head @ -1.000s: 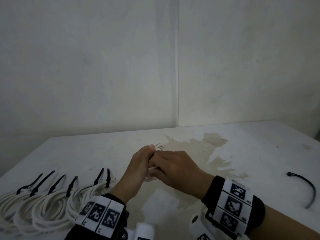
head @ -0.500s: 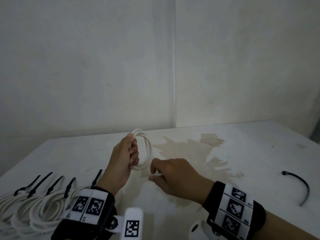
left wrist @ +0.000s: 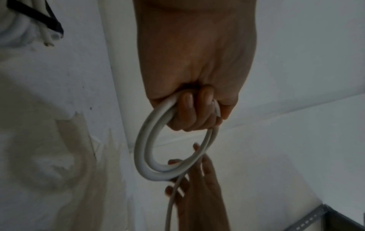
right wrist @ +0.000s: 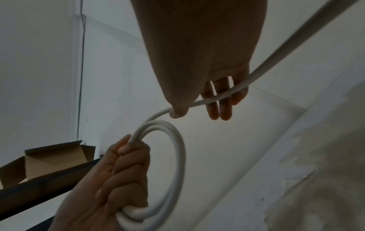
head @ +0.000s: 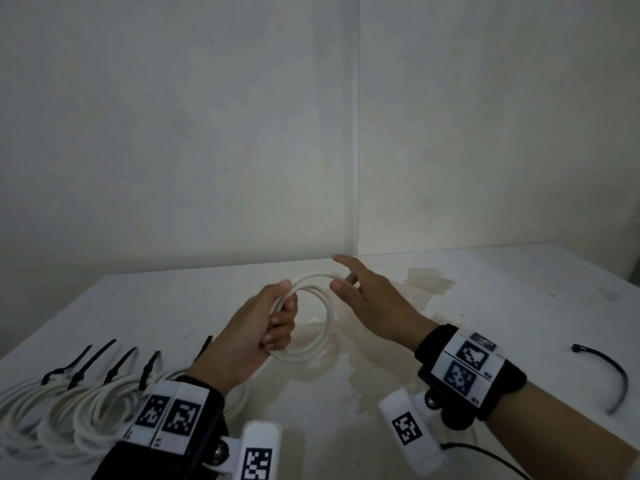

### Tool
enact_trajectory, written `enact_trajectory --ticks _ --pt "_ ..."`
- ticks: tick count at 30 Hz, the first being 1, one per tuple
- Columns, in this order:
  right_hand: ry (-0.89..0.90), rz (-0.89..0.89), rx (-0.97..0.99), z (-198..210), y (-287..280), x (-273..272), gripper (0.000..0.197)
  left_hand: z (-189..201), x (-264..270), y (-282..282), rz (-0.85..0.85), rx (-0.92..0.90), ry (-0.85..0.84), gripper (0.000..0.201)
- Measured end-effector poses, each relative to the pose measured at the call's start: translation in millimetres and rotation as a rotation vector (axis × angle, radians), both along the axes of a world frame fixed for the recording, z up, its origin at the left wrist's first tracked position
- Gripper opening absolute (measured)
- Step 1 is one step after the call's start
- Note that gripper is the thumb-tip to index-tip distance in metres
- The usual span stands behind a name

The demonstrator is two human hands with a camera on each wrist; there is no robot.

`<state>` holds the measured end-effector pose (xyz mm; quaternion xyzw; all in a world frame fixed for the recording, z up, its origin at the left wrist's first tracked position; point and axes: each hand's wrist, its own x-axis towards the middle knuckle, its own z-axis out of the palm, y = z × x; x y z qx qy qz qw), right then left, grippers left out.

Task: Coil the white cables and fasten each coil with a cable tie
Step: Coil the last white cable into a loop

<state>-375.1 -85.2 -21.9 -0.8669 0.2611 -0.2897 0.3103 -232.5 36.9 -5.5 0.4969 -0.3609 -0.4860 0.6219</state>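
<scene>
left hand (head: 256, 330) fisted round coil (head: 329, 315) to hold loops together | right hand (head: 377, 303) pinches loose cable (right wrist: 276, 62) to feed next loop

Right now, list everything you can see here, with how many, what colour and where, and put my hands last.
cable: one, white, partly coiled, held above the table's middle
tied coils: about five, white with black ties, table's near left
loose tie: one, black, curved, table's right side
table: one, white, set into a wall corner
stain: one, brownish, table's middle
box: one, brown cardboard, open, beyond the left hand in the right wrist view
wristbands: two, black with black-and-white markers, one per wrist
left hand: fingers curled round the coil's loops
right hand: thumb pins the cable's free run against straight fingers
</scene>
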Motion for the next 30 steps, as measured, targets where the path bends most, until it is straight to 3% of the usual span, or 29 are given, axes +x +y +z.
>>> enact_trajectory --ticks 3,9,19,22,26,30 --pt "-0.091 0.036 -0.168 4.5 2.4 3.8 0.016 -3.5 -6.1 -0.3 -0.031 0.018 0.002 0.038" --pt "-0.063 -0.023 -0.204 13.0 -3.2 -2.6 0.023 -5.6 -12.0 0.3 -0.050 0.095 0.011 0.043" --pt "-0.121 -0.075 -0.190 18.4 -11.0 -6.9 0.027 -1.5 -21.3 -0.6 -0.069 0.058 -0.028 0.039" --pt "-0.122 -0.094 -0.173 19.3 -12.8 -6.7 0.033 4.9 -19.4 -4.4 0.007 -0.017 -0.031 0.038" --pt "-0.067 -0.077 -0.154 6.7 -17.8 -16.0 0.029 13.8 9.5 -5.1 0.159 -0.139 0.196 0.038" --pt "0.008 -0.129 -0.137 -12.3 -23.1 -27.7 0.028 14.6 43.4 1.4 0.319 -0.218 0.258 0.037"
